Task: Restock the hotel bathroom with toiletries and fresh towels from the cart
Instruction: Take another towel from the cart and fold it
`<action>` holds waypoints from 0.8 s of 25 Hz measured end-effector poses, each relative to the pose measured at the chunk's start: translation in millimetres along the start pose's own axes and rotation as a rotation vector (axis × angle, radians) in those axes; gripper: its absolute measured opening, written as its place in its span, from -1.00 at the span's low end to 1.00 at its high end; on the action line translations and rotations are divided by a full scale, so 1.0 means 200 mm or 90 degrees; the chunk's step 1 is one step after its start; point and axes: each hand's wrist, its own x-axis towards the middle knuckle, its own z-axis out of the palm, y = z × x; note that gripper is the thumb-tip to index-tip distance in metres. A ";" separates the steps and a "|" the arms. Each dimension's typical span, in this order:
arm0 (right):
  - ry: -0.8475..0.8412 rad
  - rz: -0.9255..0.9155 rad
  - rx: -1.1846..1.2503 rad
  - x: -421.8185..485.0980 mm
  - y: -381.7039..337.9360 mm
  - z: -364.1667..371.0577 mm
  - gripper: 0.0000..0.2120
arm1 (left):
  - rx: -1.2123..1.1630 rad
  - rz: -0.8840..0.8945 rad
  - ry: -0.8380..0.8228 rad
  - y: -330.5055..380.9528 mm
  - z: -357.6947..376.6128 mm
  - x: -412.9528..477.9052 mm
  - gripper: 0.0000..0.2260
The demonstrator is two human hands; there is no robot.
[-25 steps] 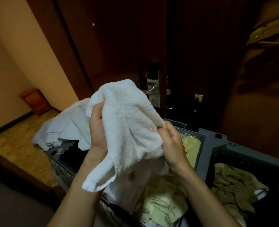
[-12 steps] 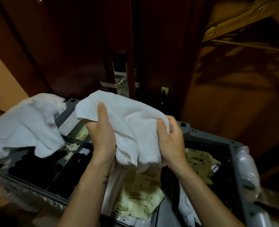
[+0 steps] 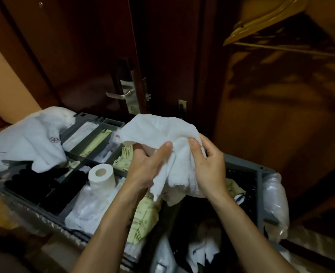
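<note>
Both grips are closed on the white towel (image 3: 162, 133). The left hand (image 3: 149, 166) has its thumb stretched up across the front of the cloth, with its fingers tucked under the fold behind. The right hand (image 3: 209, 168) pinches the bunched cloth, thumb pressed on the near side and fingers curled round the far side. The two forearms rise from the bottom edge and converge, wrists close together with the towel's loose end hanging between them.

The towel is held in the air above the grey cart (image 3: 241, 164), not resting on it. Below the left hand, a toilet roll (image 3: 101, 174) stands upright among the cart's compartments, with pale yellow sachets (image 3: 145, 219) near it. A second towel (image 3: 34, 138) with an embroidered mark lies draped over the cart's far left corner. A dark wooden door with a metal door handle (image 3: 119, 94) stands behind.
</note>
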 end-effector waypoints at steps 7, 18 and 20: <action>-0.084 0.030 0.067 -0.11 -0.04 -0.47 -0.70 | 0.056 -0.040 0.024 -0.05 0.47 -0.39 -0.41; -0.176 0.079 -0.015 -0.15 -0.03 -0.63 -0.75 | -0.066 -0.001 0.152 -0.07 0.52 -0.42 -0.62; -0.170 0.090 -0.038 -0.16 -0.02 -0.63 -0.73 | -0.074 0.003 0.152 -0.07 0.51 -0.40 -0.61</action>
